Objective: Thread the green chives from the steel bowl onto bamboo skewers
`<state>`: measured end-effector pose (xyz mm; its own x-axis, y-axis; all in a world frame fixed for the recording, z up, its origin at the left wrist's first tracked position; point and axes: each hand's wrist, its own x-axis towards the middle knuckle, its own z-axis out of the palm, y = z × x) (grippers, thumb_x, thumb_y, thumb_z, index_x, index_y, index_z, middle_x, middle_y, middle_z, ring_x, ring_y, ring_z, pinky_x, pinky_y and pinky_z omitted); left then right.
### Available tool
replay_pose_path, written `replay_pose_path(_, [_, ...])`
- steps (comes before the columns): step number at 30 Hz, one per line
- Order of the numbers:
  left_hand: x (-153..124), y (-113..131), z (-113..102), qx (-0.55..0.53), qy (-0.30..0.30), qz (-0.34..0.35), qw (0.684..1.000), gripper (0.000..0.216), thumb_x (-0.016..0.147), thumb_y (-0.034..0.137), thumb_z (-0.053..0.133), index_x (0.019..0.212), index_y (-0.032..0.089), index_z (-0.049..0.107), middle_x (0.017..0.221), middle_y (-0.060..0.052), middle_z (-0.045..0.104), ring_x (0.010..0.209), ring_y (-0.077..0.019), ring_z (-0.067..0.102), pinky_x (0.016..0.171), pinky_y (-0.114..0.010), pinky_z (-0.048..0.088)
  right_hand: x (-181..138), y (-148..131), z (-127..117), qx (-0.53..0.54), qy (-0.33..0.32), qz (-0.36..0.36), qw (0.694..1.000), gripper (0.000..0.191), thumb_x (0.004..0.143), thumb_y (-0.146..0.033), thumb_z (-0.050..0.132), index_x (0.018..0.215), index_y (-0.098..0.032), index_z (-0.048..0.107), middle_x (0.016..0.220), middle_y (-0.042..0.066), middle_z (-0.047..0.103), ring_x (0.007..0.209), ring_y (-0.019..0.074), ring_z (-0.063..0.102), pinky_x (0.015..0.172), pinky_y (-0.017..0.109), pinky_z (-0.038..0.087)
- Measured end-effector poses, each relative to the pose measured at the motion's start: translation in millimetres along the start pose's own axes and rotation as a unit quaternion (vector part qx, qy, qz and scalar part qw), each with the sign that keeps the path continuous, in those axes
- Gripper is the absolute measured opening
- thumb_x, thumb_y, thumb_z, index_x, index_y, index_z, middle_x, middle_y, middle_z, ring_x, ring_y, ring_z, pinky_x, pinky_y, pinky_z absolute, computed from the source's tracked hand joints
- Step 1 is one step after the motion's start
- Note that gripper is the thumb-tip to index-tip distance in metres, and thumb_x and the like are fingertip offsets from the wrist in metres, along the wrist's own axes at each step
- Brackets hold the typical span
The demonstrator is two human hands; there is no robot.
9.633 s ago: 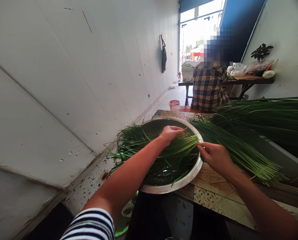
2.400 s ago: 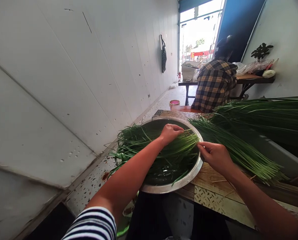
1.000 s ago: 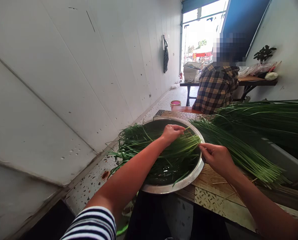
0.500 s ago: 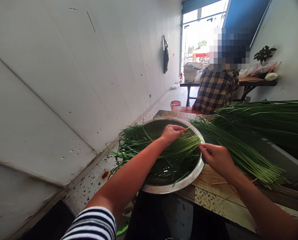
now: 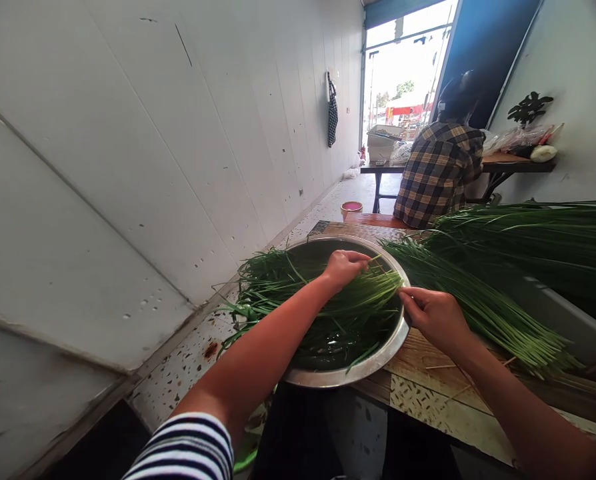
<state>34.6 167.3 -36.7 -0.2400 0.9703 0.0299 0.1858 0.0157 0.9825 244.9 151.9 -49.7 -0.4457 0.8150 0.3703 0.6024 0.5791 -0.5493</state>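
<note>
A round metal basin (image 5: 345, 380) holds water and a heap of long green chives (image 5: 273, 283), whose leaves spill over its left side. My left hand (image 5: 345, 268) is over the basin, its fingers pinched on a chive stalk with a pale tip and a thin brownish strand beside it. Below that hand, the pale stem ends of a bunch (image 5: 378, 288) point towards the right rim. My right hand (image 5: 435, 317) is at that rim, thumb and forefinger closed close to the stem ends. Whatever sits between those fingertips is too small to make out.
A second bunch of chives (image 5: 488, 300) lies on the wooden table (image 5: 423, 360), and a larger pile (image 5: 543, 230) rests behind it by a pale crate (image 5: 568, 310). A person in a checked shirt (image 5: 435, 170) sits ahead, back turned. A wall (image 5: 153, 167) runs along the left.
My hands and the chives stay almost still. The person ahead has shifted slightly to the right and leans lower.
</note>
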Motion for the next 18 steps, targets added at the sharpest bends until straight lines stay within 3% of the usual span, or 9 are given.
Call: replay_pose_path(18, [1.5, -4.0, 0.2, 0.021, 0.003, 0.011, 1.0, 0.023, 0.072, 0.015, 0.064, 0.091, 0.008, 0.074, 0.065, -0.004, 0.068, 0.056, -0.0076, 0.051, 0.058, -0.021, 0.043, 0.1, 1.0, 0.1, -0.008, 0.004, -0.011, 1.0, 0.033, 0.085, -0.035, 0.046, 0.084, -0.018, 0.076, 0.066, 0.004, 0.072, 0.051, 0.0156, 0.06, 0.051, 0.025, 0.039])
